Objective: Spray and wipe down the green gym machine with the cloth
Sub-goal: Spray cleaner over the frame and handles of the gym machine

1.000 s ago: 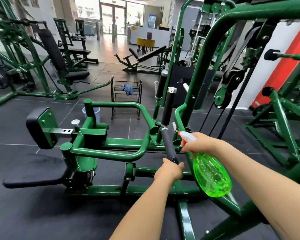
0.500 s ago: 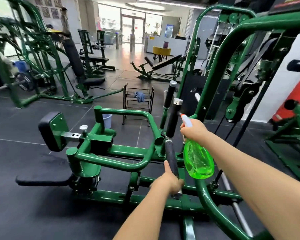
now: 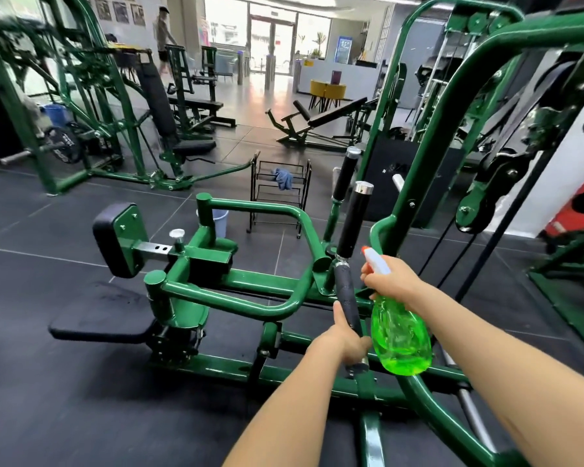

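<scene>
black wire rack point(image 3: 280, 200), pale blue bucket point(image 3: 220, 221), yellow chairs point(image 3: 327, 90), perhaps stools

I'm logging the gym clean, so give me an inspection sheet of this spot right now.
Surface: dark rubber floor, no spills seen.
Job's things: green spray bottle in right hand; green machine; blue cloth on black rack, away from the hands.
Clutter: blue bucket behind the machine.
Grippers: left hand grips the grey handle.
Cables: black cables at right.
Surroundings: other machines; a person far back.
</scene>
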### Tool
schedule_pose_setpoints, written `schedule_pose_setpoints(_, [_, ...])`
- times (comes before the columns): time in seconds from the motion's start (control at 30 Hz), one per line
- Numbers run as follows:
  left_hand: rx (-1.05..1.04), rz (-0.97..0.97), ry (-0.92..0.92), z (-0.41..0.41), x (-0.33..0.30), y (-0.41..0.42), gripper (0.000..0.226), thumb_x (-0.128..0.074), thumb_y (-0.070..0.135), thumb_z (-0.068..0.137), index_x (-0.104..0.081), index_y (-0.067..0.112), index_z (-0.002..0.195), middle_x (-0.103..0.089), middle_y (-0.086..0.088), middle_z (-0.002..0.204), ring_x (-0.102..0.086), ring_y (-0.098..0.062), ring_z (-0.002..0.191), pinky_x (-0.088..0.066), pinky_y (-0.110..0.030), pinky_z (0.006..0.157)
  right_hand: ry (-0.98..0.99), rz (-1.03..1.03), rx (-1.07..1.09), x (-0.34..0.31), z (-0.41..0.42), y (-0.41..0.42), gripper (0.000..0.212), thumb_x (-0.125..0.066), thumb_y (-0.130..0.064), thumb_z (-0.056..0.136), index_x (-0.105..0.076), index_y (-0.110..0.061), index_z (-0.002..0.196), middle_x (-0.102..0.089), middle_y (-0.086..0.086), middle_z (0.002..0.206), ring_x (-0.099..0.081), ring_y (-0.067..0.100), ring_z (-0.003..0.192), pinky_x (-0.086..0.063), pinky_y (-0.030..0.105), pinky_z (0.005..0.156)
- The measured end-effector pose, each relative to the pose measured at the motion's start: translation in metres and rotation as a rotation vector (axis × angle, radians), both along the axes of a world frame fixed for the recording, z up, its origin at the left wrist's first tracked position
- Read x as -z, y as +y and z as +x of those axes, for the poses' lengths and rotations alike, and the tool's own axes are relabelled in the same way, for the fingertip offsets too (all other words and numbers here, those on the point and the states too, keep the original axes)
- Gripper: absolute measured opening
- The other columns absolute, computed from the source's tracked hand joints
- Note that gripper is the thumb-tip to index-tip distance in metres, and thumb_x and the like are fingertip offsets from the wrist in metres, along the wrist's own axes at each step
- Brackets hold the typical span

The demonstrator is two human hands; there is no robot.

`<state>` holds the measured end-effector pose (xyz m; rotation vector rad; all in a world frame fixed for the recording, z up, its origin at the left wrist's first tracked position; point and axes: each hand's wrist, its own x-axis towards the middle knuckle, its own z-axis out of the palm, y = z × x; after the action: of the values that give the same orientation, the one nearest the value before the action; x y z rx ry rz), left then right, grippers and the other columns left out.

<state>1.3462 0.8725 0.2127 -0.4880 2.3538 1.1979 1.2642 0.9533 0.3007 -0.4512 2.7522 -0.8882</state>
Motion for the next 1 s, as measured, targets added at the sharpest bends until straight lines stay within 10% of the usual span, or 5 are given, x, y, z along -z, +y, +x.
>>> schedule_pose_setpoints(0.3, [-0.115, 0.253, 0.056, 0.032, 0.016, -0.055, 0.089, -0.047, 0.065, 0.088, -0.001, 0.028, 0.155, -0.023, -0.005, 0.158, -0.038, -0.027, 0.137, -0.029, -0.038, 0.114, -0.131, -0.129, 0.225, 0.08, 0.047, 0.048, 0.016, -0.055, 0.004, 0.083, -0.062, -0.005, 0.094, -0.064, 0.015, 0.095, -0.055, 0.021, 0.072, -0.049, 0.024, 0.059])
schedule_pose_setpoints(0.7, [-0.001, -0.357, 0.099, 0.1, 0.06, -0.149, 0.056, -0.045, 0.027, 0.095, -0.031, 0.014, 0.148, -0.034, -0.009, 0.152, -0.04, -0.029, 0.135, -0.037, -0.04, 0.108, -0.285, -0.177, 0.142, 0.177, 0.128, -0.05, 0.026, -0.051, 0.003, 0.084, -0.051, -0.02, 0.098, -0.058, 0.001, 0.094, -0.056, 0.016, 0.066, -0.041, 0.008, 0.051])
schedule_pose_setpoints(1.0, [0.255, -0.628, 0.064, 0.077, 0.083, -0.176, 0.069, -0.044, 0.021, 0.097, -0.006, 0.013, 0.154, 0.003, 0.0, 0.162, -0.004, -0.02, 0.149, -0.026, -0.048, 0.115, -0.253, -0.25, 0.341, 0.183, 0.072, -0.12, 0.012, -0.054, -0.008, 0.077, -0.056, -0.02, 0.08, -0.065, 0.01, 0.092, -0.066, 0.035, 0.084, -0.055, 0.046, 0.079])
